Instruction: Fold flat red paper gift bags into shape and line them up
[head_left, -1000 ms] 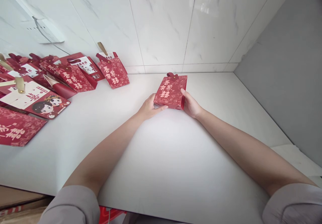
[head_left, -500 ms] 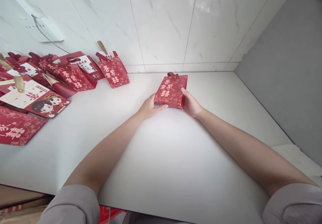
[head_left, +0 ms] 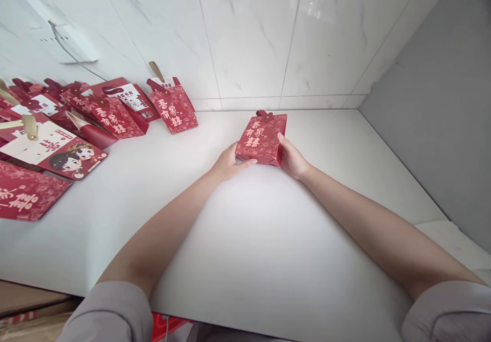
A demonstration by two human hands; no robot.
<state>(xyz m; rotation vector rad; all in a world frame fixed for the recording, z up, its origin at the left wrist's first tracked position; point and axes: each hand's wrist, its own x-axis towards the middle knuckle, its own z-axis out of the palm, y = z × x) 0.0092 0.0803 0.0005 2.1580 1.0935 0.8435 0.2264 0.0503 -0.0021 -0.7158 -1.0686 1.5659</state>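
Between my hands, toward the back of the white table, is a red gift box with pale Chinese characters, a floral print and a dark red ribbon loop at its top. It tilts back, characters facing up. My left hand grips its lower left corner, thumb along the bottom edge and the other fingers hidden behind. On the right side, my right hand holds it with the thumb on the front face; its remaining fingers are out of sight underneath.
Several similar red gift boxes crowd the left of the white table; one box stands a little apart by the tiled wall. A cable hangs from a wall socket. A grey wall bounds the right side. Cardboard lies below the front edge.
Nearly everything is the same. The view has shifted very slightly; both hands keep their hold on the gift box.
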